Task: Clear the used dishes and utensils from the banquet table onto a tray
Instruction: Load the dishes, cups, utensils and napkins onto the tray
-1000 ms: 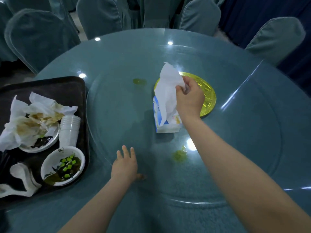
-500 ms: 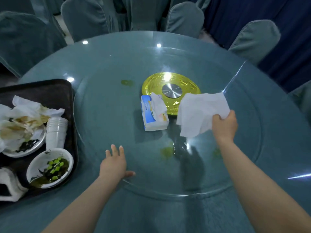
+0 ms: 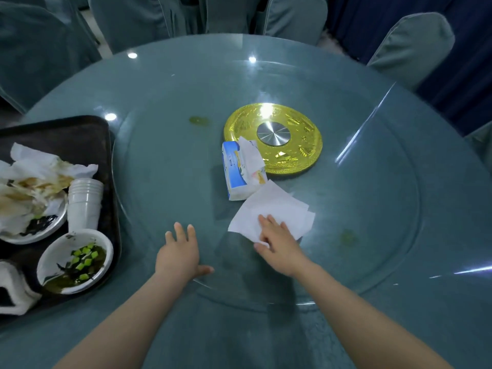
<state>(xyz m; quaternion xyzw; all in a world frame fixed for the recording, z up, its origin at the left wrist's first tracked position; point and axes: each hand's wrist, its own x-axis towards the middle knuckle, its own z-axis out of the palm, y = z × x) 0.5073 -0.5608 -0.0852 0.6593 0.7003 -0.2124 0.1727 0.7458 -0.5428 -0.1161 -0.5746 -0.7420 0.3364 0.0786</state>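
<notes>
My right hand (image 3: 278, 245) presses flat on a white tissue (image 3: 279, 211) spread on the glass turntable (image 3: 165, 166), just in front of the blue and white tissue box (image 3: 234, 171). My left hand (image 3: 179, 253) rests open on the glass near the turntable's front edge. At the left, the black tray (image 3: 69, 134) carries a plate heaped with soiled tissues (image 3: 29, 182), a stack of white cups (image 3: 85, 203) and a white bowl (image 3: 74, 261) holding green leftovers. A greenish spill (image 3: 347, 235) sits right of the tissue, and another spill (image 3: 198, 120) lies farther back.
A gold disc with a metal hub (image 3: 274, 137) marks the turntable's centre behind the tissue box. Teal-covered chairs (image 3: 410, 41) ring the far side of the round table. A crumpled white item (image 3: 13, 288) lies at the tray's near left corner.
My right hand pulled a tissue from the box, swung it right, then brought it down and now presses it flat on the glass. My left hand stayed resting in place.
</notes>
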